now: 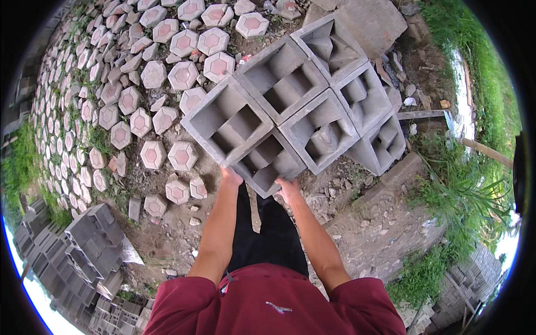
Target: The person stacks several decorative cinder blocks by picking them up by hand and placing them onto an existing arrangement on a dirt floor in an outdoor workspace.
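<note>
Between my two hands is a hollow grey concrete block (258, 180), square-framed, with angled inner walls and dark openings. My left hand (231, 176) grips its left corner, the fingers partly hidden behind the block. At its near right side, my right hand (288, 191) is closed on the edge. The block lies against the near side of a cluster of similar blocks: one with stepped inner walls (223, 114) at the left and another (317, 125) at the right. Further ones sit beyond, including a block (268, 72) at the top middle.
Hexagonal pavers (184, 75) with reddish centres cover the ground at left, in loose rows. Concrete blocks are stacked (95, 234) at lower left. A flat slab (371, 25) lies at the far end. Rubble (379, 223) and green plants (463, 195) are on the right.
</note>
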Available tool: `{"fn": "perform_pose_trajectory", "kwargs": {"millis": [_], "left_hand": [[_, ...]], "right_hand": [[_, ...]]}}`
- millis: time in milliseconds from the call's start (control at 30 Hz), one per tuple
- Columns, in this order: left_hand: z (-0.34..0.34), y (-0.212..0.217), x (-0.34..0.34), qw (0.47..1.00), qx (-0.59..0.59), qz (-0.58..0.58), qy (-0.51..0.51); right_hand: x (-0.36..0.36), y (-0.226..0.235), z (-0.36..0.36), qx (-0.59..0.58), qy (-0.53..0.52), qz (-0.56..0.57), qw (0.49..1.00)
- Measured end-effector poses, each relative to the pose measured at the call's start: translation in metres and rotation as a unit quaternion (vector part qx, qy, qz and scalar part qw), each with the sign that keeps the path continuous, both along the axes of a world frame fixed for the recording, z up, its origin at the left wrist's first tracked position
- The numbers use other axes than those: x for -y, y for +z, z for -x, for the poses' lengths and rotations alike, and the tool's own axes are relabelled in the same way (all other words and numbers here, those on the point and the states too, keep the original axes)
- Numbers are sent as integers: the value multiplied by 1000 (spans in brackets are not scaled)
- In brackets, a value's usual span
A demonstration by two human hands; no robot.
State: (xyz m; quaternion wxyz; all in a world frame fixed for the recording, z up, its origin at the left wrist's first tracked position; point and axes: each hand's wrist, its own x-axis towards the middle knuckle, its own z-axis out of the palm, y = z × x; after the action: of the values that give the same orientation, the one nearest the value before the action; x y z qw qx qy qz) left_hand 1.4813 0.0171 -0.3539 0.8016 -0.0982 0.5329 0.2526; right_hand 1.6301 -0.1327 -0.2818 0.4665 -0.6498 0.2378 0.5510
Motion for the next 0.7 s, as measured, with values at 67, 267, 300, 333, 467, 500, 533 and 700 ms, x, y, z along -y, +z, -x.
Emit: {"fn": "perform_pose_trajectory", "kwargs": {"millis": [67,267,300,333,467,500,533,700], "left_hand": [[-7,4,-3,1000,-11,18,4],[-17,4,1,998,-61,3,-17],[-19,2,2,998,-59,1,-13],[-13,-3,2,998,-62,-4,-3],[-16,1,3,995,-100,22,10],[-21,5,2,993,-109,35,16],[-22,8,1,992,-123,33,6],[-27,11,5,989,-146,-16,-16]], "right_hand": [[2,-4,0,9,-2,8,1000],[12,-31,-13,-41,56,-7,998],[12,-35,-15,-32,64,6,997],[6,-33,-15,-30,63,13,997],[7,-32,-15,-41,55,14,998],[11,-35,-18,-48,55,4,997],[9,-32,-17,-35,46,9,998],[9,-29,-14,-8,-4,-9,1000]]}}
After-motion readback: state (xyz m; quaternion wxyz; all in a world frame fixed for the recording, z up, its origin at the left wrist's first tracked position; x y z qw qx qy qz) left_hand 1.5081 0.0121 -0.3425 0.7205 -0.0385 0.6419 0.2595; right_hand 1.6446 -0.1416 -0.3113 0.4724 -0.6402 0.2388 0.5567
